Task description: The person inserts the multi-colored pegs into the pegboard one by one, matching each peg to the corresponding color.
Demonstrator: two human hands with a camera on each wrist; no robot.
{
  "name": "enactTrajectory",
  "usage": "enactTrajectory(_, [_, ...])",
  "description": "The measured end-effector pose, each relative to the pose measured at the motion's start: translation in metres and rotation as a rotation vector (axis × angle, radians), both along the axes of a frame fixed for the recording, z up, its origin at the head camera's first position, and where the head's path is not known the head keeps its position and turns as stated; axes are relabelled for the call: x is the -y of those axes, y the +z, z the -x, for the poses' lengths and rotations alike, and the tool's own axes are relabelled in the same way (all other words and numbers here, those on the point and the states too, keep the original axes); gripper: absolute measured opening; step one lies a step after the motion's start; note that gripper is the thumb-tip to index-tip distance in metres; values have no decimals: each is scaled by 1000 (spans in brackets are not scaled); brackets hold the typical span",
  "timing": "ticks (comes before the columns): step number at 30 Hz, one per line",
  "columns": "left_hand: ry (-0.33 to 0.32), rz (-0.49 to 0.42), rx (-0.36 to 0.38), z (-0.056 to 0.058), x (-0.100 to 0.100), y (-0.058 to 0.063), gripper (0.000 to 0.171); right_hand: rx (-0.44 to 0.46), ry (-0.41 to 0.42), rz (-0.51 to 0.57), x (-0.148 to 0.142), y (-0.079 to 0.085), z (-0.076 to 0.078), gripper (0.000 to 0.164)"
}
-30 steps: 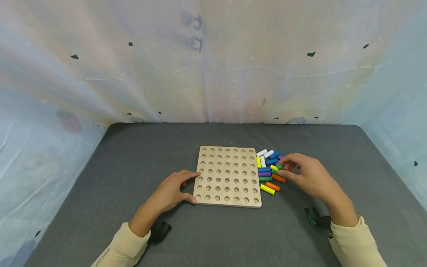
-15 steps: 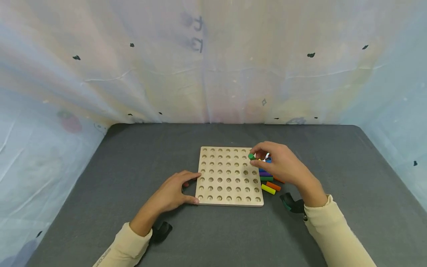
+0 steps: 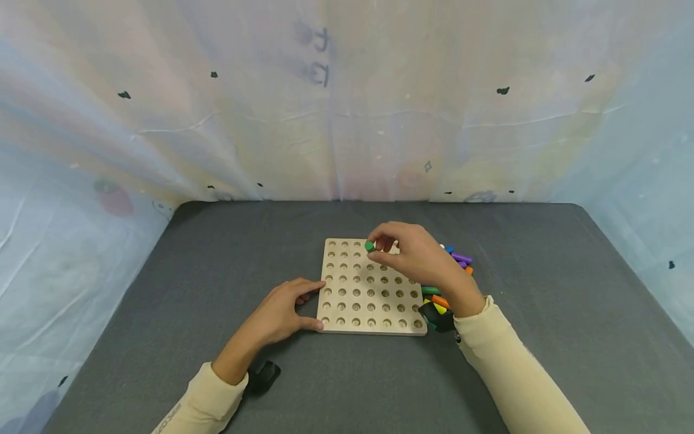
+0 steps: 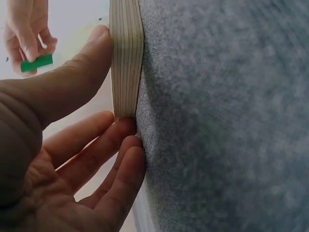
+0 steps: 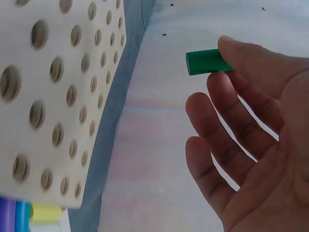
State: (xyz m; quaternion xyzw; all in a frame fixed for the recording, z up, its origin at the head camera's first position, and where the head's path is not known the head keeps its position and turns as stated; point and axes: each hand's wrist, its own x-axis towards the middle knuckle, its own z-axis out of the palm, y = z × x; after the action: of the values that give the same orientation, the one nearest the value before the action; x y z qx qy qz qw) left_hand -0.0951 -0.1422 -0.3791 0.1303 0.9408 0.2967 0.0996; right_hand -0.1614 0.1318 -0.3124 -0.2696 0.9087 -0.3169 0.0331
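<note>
A square wooden pegboard [image 3: 351, 313] with rows of round holes lies on the grey table. My left hand [image 3: 282, 308] rests against its left side, thumb by the front-left corner and a fingertip farther back along the edge. In the left wrist view, the thumb and fingers [image 4: 79, 159] touch the layered edge of the board. Above the board's back part, my right hand [image 3: 414, 250] pinches a green peg [image 5: 206, 62] between thumb and fingertips. One end of the peg sticks out free, apart from the holes. The other fingers of that hand are loosely bent.
Loose coloured pegs lie along the board's right side, among them a purple peg [image 3: 462, 257], an orange peg [image 3: 440, 301] and a green peg [image 3: 431, 290]. My right forearm hides several. A pale printed curtain [image 3: 379, 150] hangs behind the table.
My right hand has lifted the green peg from the pile and carried it leftward over the back of the board. The left hand has stayed at the board's left edge.
</note>
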Motion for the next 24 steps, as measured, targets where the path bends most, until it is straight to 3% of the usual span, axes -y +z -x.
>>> enactTrajectory(11, [13, 15, -6, 1, -1, -3, 77, 32, 19, 30, 29, -13, 23, 21])
enactTrajectory(24, [28, 25, 11, 1, -1, -5, 77, 120, -77, 58, 55, -40, 48, 20])
